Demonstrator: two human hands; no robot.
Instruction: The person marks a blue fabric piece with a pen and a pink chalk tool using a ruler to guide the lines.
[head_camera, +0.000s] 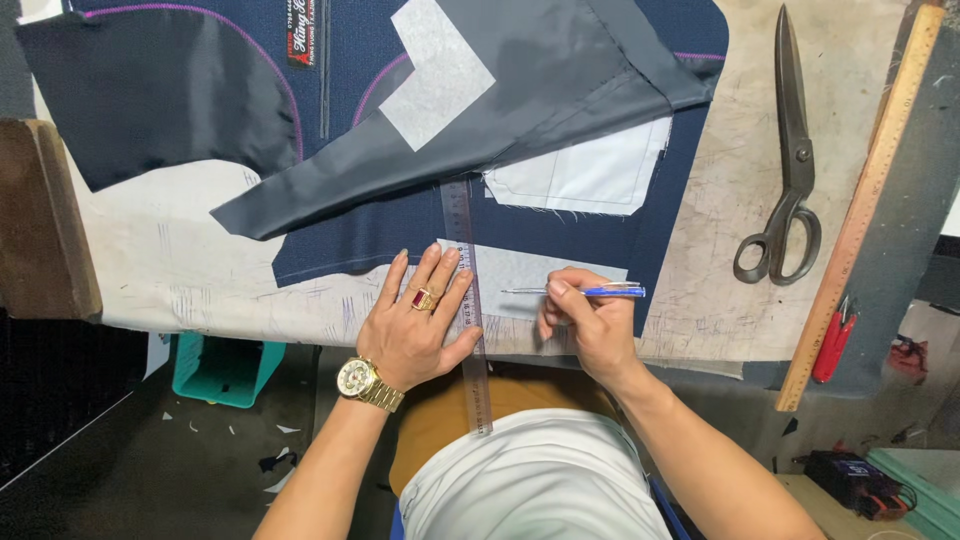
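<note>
My left hand, with a red-stone ring and a gold watch, lies flat with fingers spread, pressing a clear plastic ruler onto navy fabric at the table's near edge. My right hand grips a blue pen, its tip pointing left at the ruler's edge over a pale interfacing patch. A grey lining flap is folded back over the navy piece, and a white pocket piece shows beneath it.
Large dark scissors lie on the worn table covering at right. A long wooden ruler runs along the right edge, with small red snips beside it. A wooden block sits at left; a teal bin stands on the floor.
</note>
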